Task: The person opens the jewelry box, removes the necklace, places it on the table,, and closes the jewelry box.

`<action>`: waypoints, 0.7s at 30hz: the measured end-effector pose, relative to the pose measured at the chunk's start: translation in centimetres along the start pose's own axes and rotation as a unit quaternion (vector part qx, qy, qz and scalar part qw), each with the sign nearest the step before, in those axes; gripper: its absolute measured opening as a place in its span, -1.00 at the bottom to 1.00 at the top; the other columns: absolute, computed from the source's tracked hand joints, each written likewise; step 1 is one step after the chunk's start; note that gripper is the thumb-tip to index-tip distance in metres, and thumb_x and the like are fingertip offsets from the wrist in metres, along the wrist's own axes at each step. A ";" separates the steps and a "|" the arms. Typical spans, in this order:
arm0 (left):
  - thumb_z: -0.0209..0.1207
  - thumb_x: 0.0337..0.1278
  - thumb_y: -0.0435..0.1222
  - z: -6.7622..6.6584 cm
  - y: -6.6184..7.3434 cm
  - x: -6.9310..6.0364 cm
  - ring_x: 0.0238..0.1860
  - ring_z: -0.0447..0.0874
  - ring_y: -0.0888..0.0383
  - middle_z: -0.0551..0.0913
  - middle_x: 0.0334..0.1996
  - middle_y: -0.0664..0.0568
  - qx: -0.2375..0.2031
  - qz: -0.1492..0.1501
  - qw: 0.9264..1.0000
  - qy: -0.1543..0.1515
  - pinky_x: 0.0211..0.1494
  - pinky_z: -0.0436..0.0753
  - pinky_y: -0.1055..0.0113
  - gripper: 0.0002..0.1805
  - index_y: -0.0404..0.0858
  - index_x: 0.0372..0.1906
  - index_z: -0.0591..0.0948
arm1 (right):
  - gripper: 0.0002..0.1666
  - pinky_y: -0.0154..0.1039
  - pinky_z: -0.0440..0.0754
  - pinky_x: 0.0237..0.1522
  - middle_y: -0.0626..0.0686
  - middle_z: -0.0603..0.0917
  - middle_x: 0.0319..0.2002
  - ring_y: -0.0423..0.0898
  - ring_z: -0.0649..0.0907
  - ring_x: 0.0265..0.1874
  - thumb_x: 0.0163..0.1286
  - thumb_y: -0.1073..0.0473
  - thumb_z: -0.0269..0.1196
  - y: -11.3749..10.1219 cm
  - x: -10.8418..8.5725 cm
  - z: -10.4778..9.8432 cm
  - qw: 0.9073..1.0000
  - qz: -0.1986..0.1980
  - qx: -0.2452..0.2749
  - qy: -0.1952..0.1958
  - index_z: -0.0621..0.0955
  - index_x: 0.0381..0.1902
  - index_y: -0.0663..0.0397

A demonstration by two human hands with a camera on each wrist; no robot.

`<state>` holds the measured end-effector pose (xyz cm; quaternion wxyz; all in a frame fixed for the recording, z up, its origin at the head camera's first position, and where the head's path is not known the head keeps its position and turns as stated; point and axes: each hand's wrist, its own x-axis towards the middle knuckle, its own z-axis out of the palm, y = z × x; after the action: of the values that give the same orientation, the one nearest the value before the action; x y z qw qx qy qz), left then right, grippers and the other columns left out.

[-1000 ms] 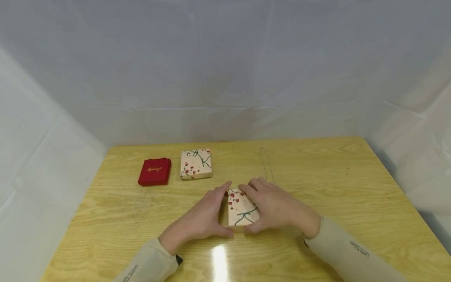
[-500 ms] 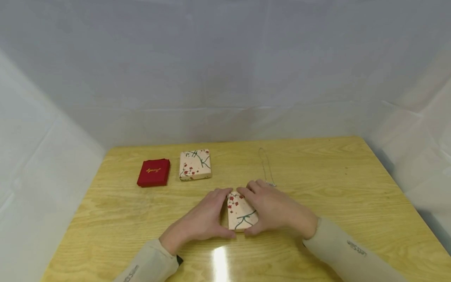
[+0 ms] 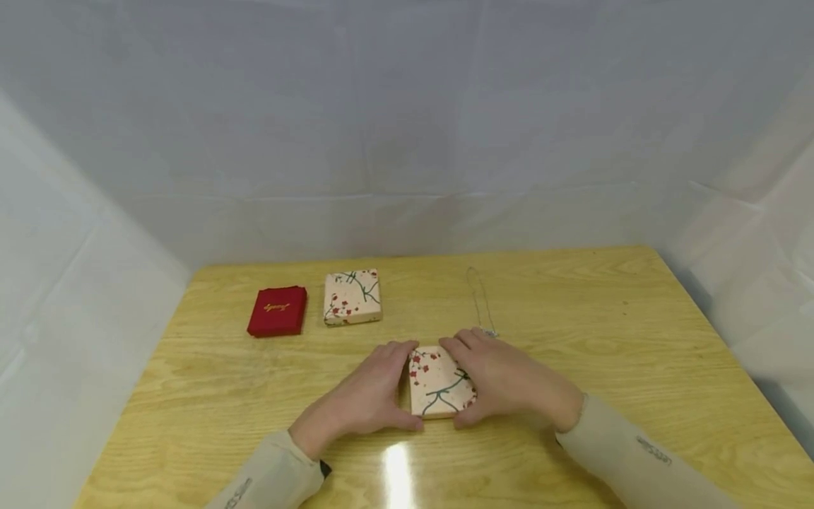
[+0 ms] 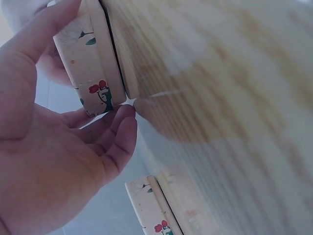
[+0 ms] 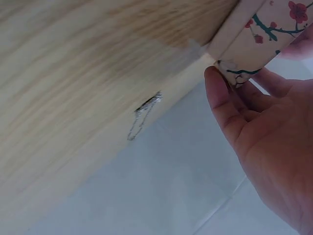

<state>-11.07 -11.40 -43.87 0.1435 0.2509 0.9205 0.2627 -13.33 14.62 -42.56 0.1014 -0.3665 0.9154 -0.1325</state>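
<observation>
Flower box (image 3: 439, 385) flat on the counter (image 3: 598, 353), snug between left hand (image 3: 365, 392) at 9 o'clock and right hand (image 3: 509, 378) at 3 o'clock. Held by both hands, neither one let go: on the left, thumb round the near corner and fingers round the far one; on the right, much the same, thumb near and fingers far. Cannot tell the strength of the squeeze.

Just changed: a tiny slide of the right hand toward 3 o'clock, with more red flowers and green twigs now peeking out on top. Left hand in about the same spot as before. Meaning, most likely: a fresh hold nearer the edge at 3 o'clock, with the box not done with yet.

Farther out, at 1 o'clock, a thin chain (image 5: 147, 104) in a long loop, shiny end just beside the right hand. Between 10 and 11 o'clock, a second box (image 3: 352, 297) with the same flowers. Past that, at about 10, a red box (image 3: 278, 311) with gold writing, not touching its neighbor.

At 7 o'clock, a bright patch of light on the wood. Pale sleeves (image 3: 636, 452) at about 8 and 4. Behind everything, at 12, a white sheet (image 3: 413, 141).
</observation>
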 end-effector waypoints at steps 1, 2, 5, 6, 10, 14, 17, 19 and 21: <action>0.68 -0.23 0.09 0.0 0.0 0.0 0.55 0.25 -0.14 0.33 0.54 -0.17 0.002 -0.001 1.000 0.000 0.62 0.25 -0.05 0.39 -0.30 0.67 0.14 | 0.39 0.04 0.49 0.43 0.08 0.51 0.36 0.05 0.47 0.34 -0.01 -0.43 0.60 0.1 -0.1 0.0 1.000 0.001 0.000 -0.001 0.33 0.60 0.15; 0.69 -0.24 0.09 0.0 0.0 0.0 0.55 0.25 -0.15 0.33 0.54 -0.17 0.002 -0.003 1.000 -0.001 0.62 0.25 -0.05 0.39 -0.30 0.67 0.14 | 0.39 0.03 0.50 0.42 0.08 0.52 0.35 0.04 0.48 0.32 -0.01 -0.42 0.60 0.3 -0.3 0.0 1.000 0.000 0.000 0.000 0.33 0.61 0.14; 0.69 -0.24 0.08 -0.1 0.1 0.1 0.55 0.26 -0.15 0.34 0.53 -0.17 0.003 -0.005 1.000 -0.003 0.62 0.25 -0.06 0.39 -0.30 0.67 0.14 | 0.39 0.00 0.56 0.34 0.04 0.53 0.29 -0.02 0.50 0.23 -0.02 -0.41 0.61 0.7 -0.6 0.1 1.000 -0.001 0.001 0.002 0.32 0.62 0.08; 0.69 -0.24 0.08 -0.1 0.1 0.1 0.55 0.26 -0.15 0.34 0.53 -0.18 0.004 -0.006 1.000 -0.003 0.62 0.25 -0.06 0.39 -0.30 0.67 0.14 | 0.39 -0.01 0.58 0.31 0.03 0.53 0.27 -0.04 0.50 0.20 -0.02 -0.41 0.62 0.8 -0.7 0.2 1.000 -0.002 0.001 0.003 0.31 0.63 0.06; 0.69 -0.23 0.08 -0.1 0.1 0.0 0.54 0.28 -0.15 0.35 0.52 -0.18 0.009 -0.006 1.000 -0.005 0.61 0.26 -0.06 0.40 -0.31 0.67 0.14 | 0.39 -0.05 0.61 0.21 -0.01 0.53 0.21 -0.09 0.49 0.11 -0.01 -0.40 0.62 1.1 -0.9 0.3 1.000 -0.007 0.000 0.002 0.29 0.65 0.02; 0.69 -0.24 0.10 -0.1 0.1 0.1 0.51 0.30 -0.13 0.37 0.49 -0.17 0.015 -0.004 1.000 -0.006 0.59 0.31 -0.04 0.39 -0.31 0.66 0.15 | 0.40 -0.04 0.60 0.21 -0.02 0.52 0.20 -0.10 0.48 0.08 -0.01 -0.38 0.63 1.2 -1.0 0.3 1.000 -0.007 -0.001 -0.003 0.28 0.66 0.01; 0.69 -0.25 0.10 -0.1 0.1 0.1 0.47 0.34 -0.10 0.39 0.46 -0.15 0.019 0.000 1.000 -0.004 0.57 0.36 -0.01 0.38 -0.32 0.65 0.17 | 0.40 -0.04 0.59 0.23 -0.02 0.52 0.20 -0.10 0.47 0.08 -0.02 -0.36 0.63 1.2 -1.0 0.4 1.000 -0.008 -0.004 -0.003 0.27 0.65 0.01; 0.69 -0.25 0.10 -0.1 0.1 0.1 0.44 0.36 -0.08 0.40 0.43 -0.14 0.020 0.003 1.000 -0.003 0.56 0.38 0.00 0.38 -0.33 0.65 0.18 | 0.39 -0.05 0.59 0.22 -0.02 0.52 0.19 -0.10 0.47 0.07 -0.03 -0.34 0.63 1.3 -0.9 0.4 1.000 -0.011 -0.008 -0.002 0.27 0.65 0.02; 0.69 -0.25 0.10 -0.1 0.1 0.2 0.44 0.37 -0.08 0.41 0.43 -0.13 0.021 0.004 1.000 -0.004 0.55 0.39 0.01 0.38 -0.33 0.64 0.18 | 0.39 -0.04 0.58 0.24 -0.01 0.52 0.18 -0.10 0.47 0.06 -0.04 -0.32 0.63 1.3 -0.9 0.5 1.000 -0.014 -0.009 -0.002 0.27 0.65 0.02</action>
<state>-11.17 -11.26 -43.79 0.1409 0.2583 0.9244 0.2426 -13.42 16.10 -43.38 0.0978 -0.3801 0.9113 -0.1246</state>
